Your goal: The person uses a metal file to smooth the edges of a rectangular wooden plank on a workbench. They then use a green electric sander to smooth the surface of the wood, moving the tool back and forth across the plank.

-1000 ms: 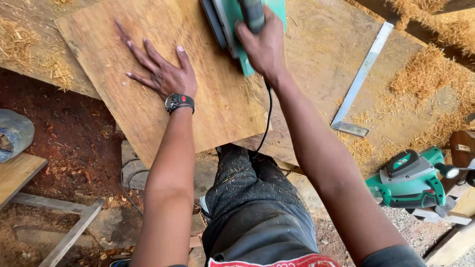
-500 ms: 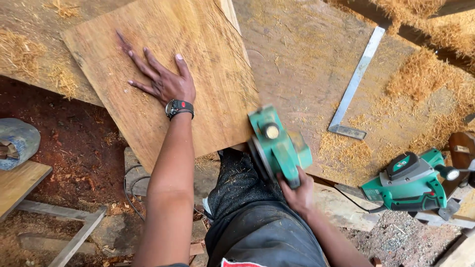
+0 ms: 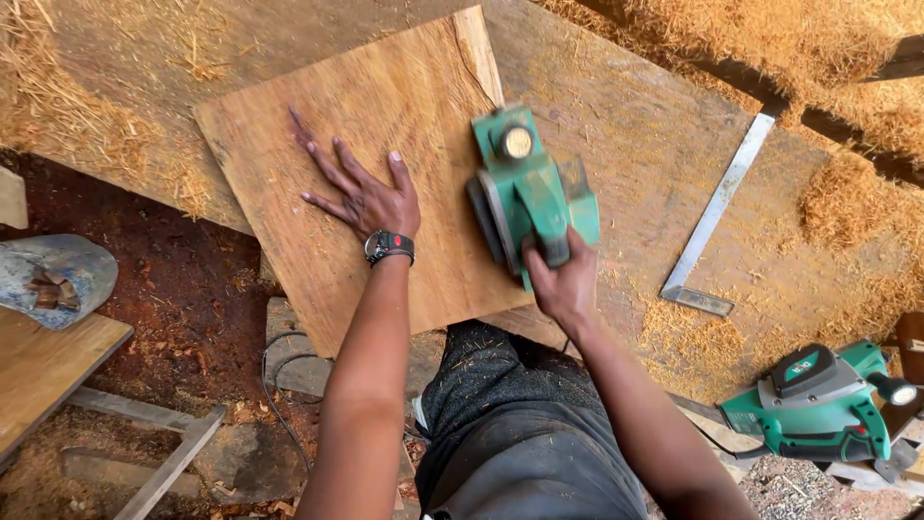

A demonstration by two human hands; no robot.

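1. Pressing flat on the board (image 3: 385, 125), the left hand (image 3: 361, 193) lies with its fingers spread wide and holds nothing; a dark watch (image 3: 389, 246) sits on its wrist.
2. The right hand (image 3: 563, 284) is closed around the rear handle of a green planer (image 3: 529, 193), fingers wrapped tight on it.
3. The planer rests on the right part of the board, near its right edge, with its round knob pointing away from the person.
4. The board lies tilted on a wide wooden bench (image 3: 626, 125), one corner hanging over the near edge above the person's dark trousers (image 3: 520, 433).
5. A metal square (image 3: 717, 217) lies on the bench to the right of the planer, well apart from both hands.
6. Heaps of pale shavings (image 3: 847, 202) cover the bench's right and left ends.
7. A second green power tool (image 3: 818, 404) sits at the lower right, beyond the right arm.
8. At the left edge a grey, worn container (image 3: 53, 274) sits beside a wooden plank (image 3: 48, 371); small brownish pieces show in it, too unclear to tell what they are.
9. A dark cable (image 3: 279, 385) loops over the red, shaving-strewn ground (image 3: 183, 289) below the board.
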